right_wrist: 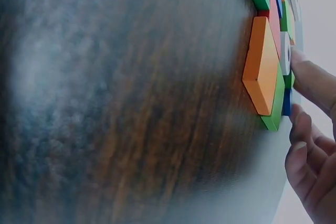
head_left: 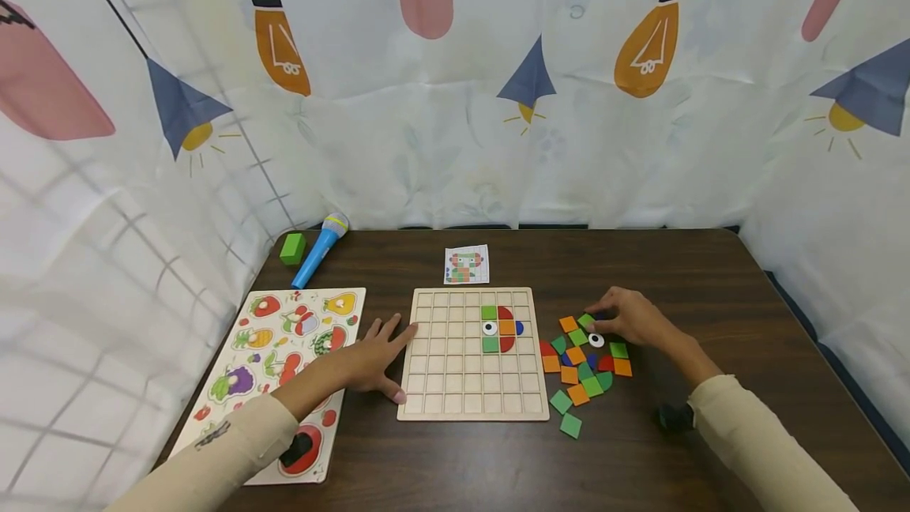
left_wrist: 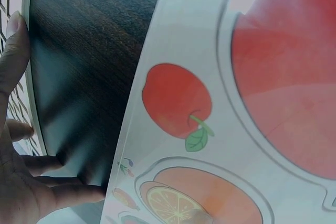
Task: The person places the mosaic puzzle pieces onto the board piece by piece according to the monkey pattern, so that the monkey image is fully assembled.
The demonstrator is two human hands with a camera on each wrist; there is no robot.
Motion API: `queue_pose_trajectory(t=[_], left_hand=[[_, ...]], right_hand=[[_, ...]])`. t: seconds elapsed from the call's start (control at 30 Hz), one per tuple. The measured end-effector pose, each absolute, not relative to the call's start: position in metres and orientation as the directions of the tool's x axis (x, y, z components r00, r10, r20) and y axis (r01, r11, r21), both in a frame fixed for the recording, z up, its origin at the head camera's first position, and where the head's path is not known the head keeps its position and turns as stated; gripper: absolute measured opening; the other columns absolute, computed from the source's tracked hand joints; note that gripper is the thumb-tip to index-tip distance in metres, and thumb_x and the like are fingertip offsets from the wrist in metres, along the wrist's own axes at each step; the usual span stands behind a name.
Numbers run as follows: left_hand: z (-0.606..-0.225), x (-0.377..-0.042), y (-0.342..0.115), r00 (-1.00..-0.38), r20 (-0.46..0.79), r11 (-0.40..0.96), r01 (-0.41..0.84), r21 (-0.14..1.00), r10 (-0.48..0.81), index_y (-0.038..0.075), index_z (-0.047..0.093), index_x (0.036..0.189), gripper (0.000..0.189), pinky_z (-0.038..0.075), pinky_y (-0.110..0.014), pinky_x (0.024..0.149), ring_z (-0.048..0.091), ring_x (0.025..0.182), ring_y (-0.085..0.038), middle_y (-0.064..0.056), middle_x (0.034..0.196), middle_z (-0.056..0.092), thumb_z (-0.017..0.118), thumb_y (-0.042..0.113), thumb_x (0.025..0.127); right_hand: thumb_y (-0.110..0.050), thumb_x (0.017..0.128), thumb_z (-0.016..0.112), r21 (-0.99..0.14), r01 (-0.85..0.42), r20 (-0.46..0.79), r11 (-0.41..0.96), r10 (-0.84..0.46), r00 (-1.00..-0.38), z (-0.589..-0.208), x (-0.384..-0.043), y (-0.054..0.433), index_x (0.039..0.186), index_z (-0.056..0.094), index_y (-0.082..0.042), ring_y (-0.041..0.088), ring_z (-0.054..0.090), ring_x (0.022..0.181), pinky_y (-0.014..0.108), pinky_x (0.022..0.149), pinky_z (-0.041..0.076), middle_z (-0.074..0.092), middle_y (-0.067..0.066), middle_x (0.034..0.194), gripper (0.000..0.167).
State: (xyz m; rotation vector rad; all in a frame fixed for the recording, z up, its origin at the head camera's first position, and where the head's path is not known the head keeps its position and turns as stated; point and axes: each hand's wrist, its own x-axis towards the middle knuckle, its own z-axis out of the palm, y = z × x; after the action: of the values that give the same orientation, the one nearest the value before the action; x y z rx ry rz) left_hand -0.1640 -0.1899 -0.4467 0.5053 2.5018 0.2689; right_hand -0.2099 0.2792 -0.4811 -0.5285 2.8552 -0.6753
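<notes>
Tiles [head_left: 577, 394] in green, orange, red and blue lie loose on the tabletop [head_left: 455, 464], just off the right edge of a wooden grid board [head_left: 455, 404], the nearest green one by the board's near right corner. From where I stand, a fruit puzzle [head_left: 235, 338] takes up the left part of the tabletop, its pictures of fruit facing up, partly under the left forearm.

The left hand [head_left: 371, 362] has its fingers spread, holding nothing; thumb and fingertips touch the board's left edge. The right hand [head_left: 629, 316] is over the far side of the loose tiles, thumb and fingers bent toward each other near a green piece and a round white eye piece [head_left: 596, 340]. I cannot tell whether those fingers grip anything.

On the board, right of its middle and toward its far edge, a small cluster is set in the squares: green, red and orange pieces, a second eye [head_left: 490, 328] and a blue rounded piece [head_left: 520, 328].

Beyond the board's far edge lies a small picture card [head_left: 466, 265]. At the tabletop's far left corner are a blue toy microphone [head_left: 320, 250] and a green block [head_left: 292, 249]. Behind everything hangs a white curtain [head_left: 441, 148] printed with lamps and bulbs.
</notes>
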Motion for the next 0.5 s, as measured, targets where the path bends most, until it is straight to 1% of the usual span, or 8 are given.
queue_pose_trajectory(t=[0.1,0.23,0.27,0.3,0.37,0.43,0.5], left_hand=[[-0.447,-0.164,-0.190,-0.768,-0.493,0.909,0.295,0.296,0.410,0.013,0.019,0.161,0.113,0.034,-0.067,0.109,0.009,0.149,-0.056,-0.026,0.165,0.010,0.084,0.049,0.075],[-0.448,-0.164,-0.190,-0.767,-0.496,0.910,0.295,0.290,0.407,0.014,0.019,0.161,0.113,0.034,-0.067,0.109,0.009,0.150,-0.056,-0.025,0.166,0.009,0.083,0.050,0.075],[-0.448,-0.165,-0.191,-0.767,-0.498,0.911,0.293,0.290,0.405,0.015,0.018,0.161,0.113,0.034,-0.067,0.109,0.008,0.150,-0.056,-0.025,0.166,0.009,0.083,0.050,0.075],[-0.448,-0.165,-0.191,-0.767,-0.498,0.911,0.293,0.289,0.405,0.015,0.018,0.161,0.113,0.034,-0.067,0.109,0.008,0.150,-0.056,-0.025,0.166,0.009,0.083,0.050,0.075],[-0.448,-0.165,-0.191,-0.768,-0.499,0.912,0.291,0.290,0.403,0.015,0.019,0.161,0.114,0.034,-0.067,0.110,0.008,0.150,-0.055,-0.025,0.166,0.009,0.083,0.050,0.075],[-0.448,-0.165,-0.191,-0.769,-0.497,0.912,0.290,0.291,0.403,0.014,0.019,0.161,0.114,0.033,-0.066,0.110,0.008,0.150,-0.055,-0.025,0.166,0.009,0.084,0.050,0.075],[-0.448,-0.165,-0.191,-0.769,-0.493,0.910,0.294,0.292,0.407,0.014,0.020,0.161,0.114,0.033,-0.066,0.110,0.008,0.150,-0.056,-0.026,0.166,0.010,0.084,0.049,0.074]], right_hand=[[-0.033,0.088,0.078,-0.470,-0.320,-0.069,0.823,-0.396,-0.916,-0.481,-0.210,0.279,0.114,0.077,-0.012,0.019,0.060,0.091,0.042,0.080,0.053,0.066,0.005,0.103,0.034],[-0.029,0.089,0.078,-0.490,-0.343,-0.067,0.801,-0.427,-0.902,-0.479,-0.210,0.277,0.111,0.075,-0.010,0.021,0.062,0.095,0.048,0.087,0.054,0.067,0.005,0.106,0.029],[-0.028,0.089,0.078,-0.499,-0.347,-0.067,0.794,-0.434,-0.898,-0.479,-0.211,0.276,0.110,0.074,-0.010,0.020,0.062,0.095,0.047,0.087,0.054,0.067,0.004,0.106,0.027],[-0.026,0.089,0.077,-0.512,-0.347,-0.070,0.786,-0.441,-0.895,-0.478,-0.211,0.275,0.109,0.072,-0.011,0.020,0.061,0.093,0.046,0.085,0.055,0.067,0.004,0.104,0.026],[-0.023,0.091,0.076,-0.540,-0.346,-0.078,0.767,-0.455,-0.887,-0.478,-0.212,0.273,0.109,0.067,-0.012,0.017,0.059,0.084,0.039,0.078,0.054,0.066,0.002,0.098,0.023],[-0.019,0.092,0.074,-0.568,-0.348,-0.084,0.746,-0.473,-0.877,-0.477,-0.212,0.271,0.110,0.064,-0.011,0.014,0.056,0.077,0.031,0.070,0.051,0.064,0.000,0.093,0.022],[-0.016,0.094,0.072,-0.591,-0.344,-0.088,0.730,-0.482,-0.872,-0.478,-0.212,0.268,0.111,0.062,-0.010,0.013,0.054,0.072,0.027,0.065,0.048,0.062,-0.001,0.089,0.021]])
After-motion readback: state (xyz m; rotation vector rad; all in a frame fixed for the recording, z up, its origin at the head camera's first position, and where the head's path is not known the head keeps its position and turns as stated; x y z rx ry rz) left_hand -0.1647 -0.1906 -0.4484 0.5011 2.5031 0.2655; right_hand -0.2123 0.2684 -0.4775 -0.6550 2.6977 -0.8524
